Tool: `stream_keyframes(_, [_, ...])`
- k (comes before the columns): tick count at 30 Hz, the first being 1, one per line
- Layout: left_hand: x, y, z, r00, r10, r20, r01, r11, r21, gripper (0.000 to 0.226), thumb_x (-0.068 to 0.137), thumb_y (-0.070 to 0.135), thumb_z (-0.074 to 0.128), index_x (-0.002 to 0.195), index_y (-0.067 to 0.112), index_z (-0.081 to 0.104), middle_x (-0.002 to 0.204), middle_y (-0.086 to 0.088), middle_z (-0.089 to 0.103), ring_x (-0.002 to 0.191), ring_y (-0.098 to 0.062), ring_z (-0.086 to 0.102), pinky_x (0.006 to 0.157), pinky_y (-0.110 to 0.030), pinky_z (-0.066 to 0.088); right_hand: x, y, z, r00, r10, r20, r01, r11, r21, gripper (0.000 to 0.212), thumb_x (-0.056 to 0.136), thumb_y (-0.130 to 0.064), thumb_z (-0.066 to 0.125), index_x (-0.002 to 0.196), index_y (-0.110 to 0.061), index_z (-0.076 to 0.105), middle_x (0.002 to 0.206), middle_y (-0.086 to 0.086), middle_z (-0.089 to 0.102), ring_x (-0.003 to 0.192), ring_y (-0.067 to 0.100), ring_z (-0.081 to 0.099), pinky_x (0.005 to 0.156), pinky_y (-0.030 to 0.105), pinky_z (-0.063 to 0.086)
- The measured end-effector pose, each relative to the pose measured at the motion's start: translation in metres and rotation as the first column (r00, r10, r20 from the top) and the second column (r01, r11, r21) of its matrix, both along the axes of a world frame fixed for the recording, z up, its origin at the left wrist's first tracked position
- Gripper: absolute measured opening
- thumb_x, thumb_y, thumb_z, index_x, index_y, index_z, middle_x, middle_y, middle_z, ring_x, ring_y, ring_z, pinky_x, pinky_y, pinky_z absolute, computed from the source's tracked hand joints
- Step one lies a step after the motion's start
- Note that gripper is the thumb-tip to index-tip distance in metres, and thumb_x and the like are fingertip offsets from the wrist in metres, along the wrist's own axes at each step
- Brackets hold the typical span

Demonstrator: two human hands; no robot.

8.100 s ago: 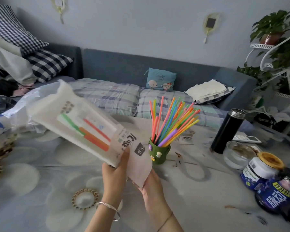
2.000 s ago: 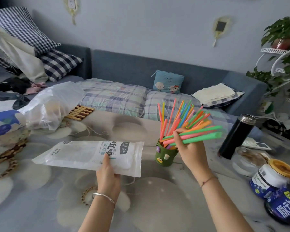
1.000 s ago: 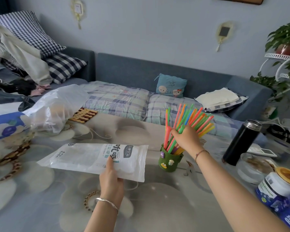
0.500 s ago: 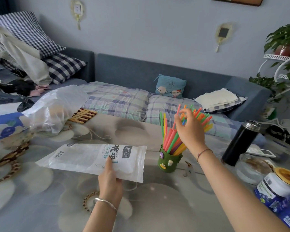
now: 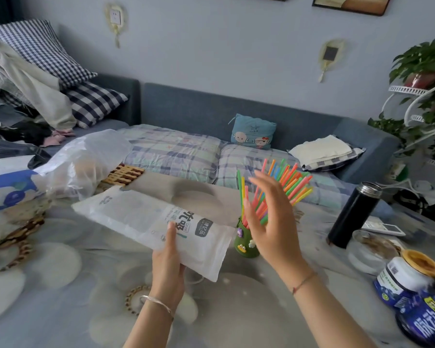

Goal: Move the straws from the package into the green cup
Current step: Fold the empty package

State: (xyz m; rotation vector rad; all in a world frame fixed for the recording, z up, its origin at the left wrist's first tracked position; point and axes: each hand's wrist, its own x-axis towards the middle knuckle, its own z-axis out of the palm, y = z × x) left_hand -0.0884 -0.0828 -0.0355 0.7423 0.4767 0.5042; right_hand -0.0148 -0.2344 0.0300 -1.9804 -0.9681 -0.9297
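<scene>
Straws in the cup, package in my left hand

My left hand (image 5: 168,262) pinches the package (image 5: 151,222); right hand (image 5: 271,222) fingers (image 5: 258,183) spread, empty; straws (image 5: 284,183) fill the green cup (image 5: 245,243).

The left hand (image 5: 168,267) is raised on an upright forearm at near centre, its thumb laid forward and its fingers curled under in a closed grip; a silver bangle is worn at the wrist. The right hand (image 5: 274,222) is held up just to its right, palm turned left, fingers spread and empty, slightly blurred. A thin red cord is worn at that wrist.
</scene>
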Motion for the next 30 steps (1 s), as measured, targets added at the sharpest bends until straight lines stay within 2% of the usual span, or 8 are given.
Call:
stream_keyframes(4, [-0.021,-0.002,0.006,0.999,-0.053,0.001,0.053,0.998,0.037,0.044,0.097,0.042,0.044,0.127,0.013,0.058,0.111,-0.005,0.073,0.101,-0.019,0.069,0.082,-0.033,0.053,-0.043,-0.003,-0.02,0.974,0.137,-0.18,-0.117,0.986,0.116,0.029,0.089,-0.011,0.058,0.118,-0.011,0.056,0.123,0.001,0.057,0.123,0.01,0.05,0.099,0.011,0.035])
stream_keyframes(6, [-0.036,-0.002,0.005,0.998,-0.063,-0.025,0.064,0.997,0.046,0.043,0.097,0.043,0.044,0.123,0.012,0.06,0.105,-0.004,0.075,0.099,-0.021,0.069,0.082,-0.036,0.053,-0.056,-0.005,-0.034,0.909,0.18,-0.375,-0.102,0.97,0.219,0.027,0.089,-0.018,0.059,0.116,-0.018,0.057,0.12,-0.003,0.059,0.118,0.009,0.053,0.095,0.013,0.04])
stream_keyframes(10, [-0.061,-0.002,0.008,0.995,-0.084,-0.047,0.087,0.994,0.059,0.038,0.097,0.041,0.047,0.116,0.011,0.061,0.087,0.001,0.078,0.084,-0.017,0.073,0.082,-0.04,0.053,-0.069,-0.009,-0.044,0.493,0.281,-0.823,-0.013,0.949,0.315,0.025,0.086,-0.036,0.061,0.105,-0.021,0.066,0.108,0.002,0.069,0.098,0.01,0.065,0.092,0.033,0.052])
stream_keyframes(13, [-0.076,-0.002,0.016,0.991,-0.124,-0.053,0.129,0.985,0.111,0.047,0.093,0.048,0.049,0.12,0.011,0.062,0.104,-0.005,0.076,0.1,-0.025,0.07,0.096,-0.048,0.05,-0.091,-0.012,-0.035,0.205,0.378,-0.903,0.003,0.922,0.387,0.026,0.091,-0.027,0.056,0.098,-0.007,0.07,0.086,0.008,0.071,0.071,0.013,0.068,0.067,0.026,0.057])
stream_keyframes(18, [-0.106,-0.005,0.036,0.962,-0.267,-0.049,0.272,0.939,0.21,0.049,0.082,0.049,0.061,0.118,0.015,0.066,0.109,-0.006,0.075,0.103,-0.026,0.07,0.096,-0.048,0.05,-0.119,-0.018,-0.024,0.193,0.506,-0.841,0.136,0.835,0.534,0.017,0.089,-0.017,0.059,0.096,-0.006,0.071,0.088,0.011,0.072,0.069,0.013,0.067,0.06,0.017,0.054])
stream_keyframes(21, [-0.13,-0.01,0.04,0.899,-0.393,-0.194,0.438,0.812,0.387,0.053,0.072,0.041,0.077,0.113,0.009,0.067,0.102,-0.009,0.076,0.096,-0.028,0.072,0.084,-0.045,0.057,-0.133,-0.019,-0.018,0.247,0.547,-0.8,0.203,0.778,0.595,0.013,0.088,-0.014,0.06,0.09,-0.009,0.071,0.082,0.005,0.073,0.066,0.01,0.068,0.058,0.016,0.053])
stream_keyframes(24, [-0.152,-0.018,0.036,0.831,-0.456,-0.317,0.555,0.695,0.456,0.034,0.08,0.023,0.073,0.103,-0.002,0.069,0.087,-0.009,0.077,0.078,-0.02,0.073,0.068,-0.028,0.06,-0.147,-0.016,-0.013,0.29,0.579,-0.762,0.24,0.727,0.644,0.016,0.088,-0.016,0.061,0.093,-0.007,0.072,0.084,0.006,0.074,0.069,0.012,0.068,0.058,0.016,0.054])
stream_keyframes(30, [-0.171,-0.013,0.04,0.898,-0.372,-0.236,0.44,0.767,0.466,0.016,0.08,0.006,0.073,0.088,-0.007,0.07,0.079,-0.018,0.072,0.065,-0.017,0.069,0.062,-0.022,0.057,-0.172,-0.009,-0.008,0.255,0.604,-0.755,0.108,0.758,0.643,0.013,0.085,-0.01,0.062,0.092,-0.003,0.071,0.075,0.005,0.072,0.063,0.011,0.065,0.064,0.019,0.057])
